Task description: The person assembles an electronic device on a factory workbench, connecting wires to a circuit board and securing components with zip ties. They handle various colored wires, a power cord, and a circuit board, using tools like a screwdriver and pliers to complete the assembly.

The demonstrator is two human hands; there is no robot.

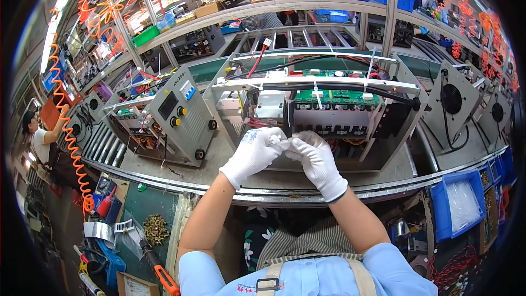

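Cable tie, white plastic, thin and short, pinched between both gloved hands at the centre of the view, just in front of the open chassis. Listing left to right:

Coiled hose, orange, springy spiral, hanging down the far left.

Brass screws, loose heap, lower left on the desk, beside an orange-handled tool.

Closed unit, grey sheet metal, boxy, tilted; front panel bears a dark display window, a small blue rectangular label at its upper right and yellow round knobs.

Left hand, white knit glove, fingers narrowed onto the tie's left end.

Right hand, white knit glove, fingertips closed on the tie's right end, touching the left hand.

Open chassis, grey metal frame, uncovered; green circuit board on top, black ribbed heatsink block beneath, red and black wires, white ties round a black cable.

Fan panel, grey, round black fan.

Blue bin, plastic, rectangular, holding clear bags, lower right.
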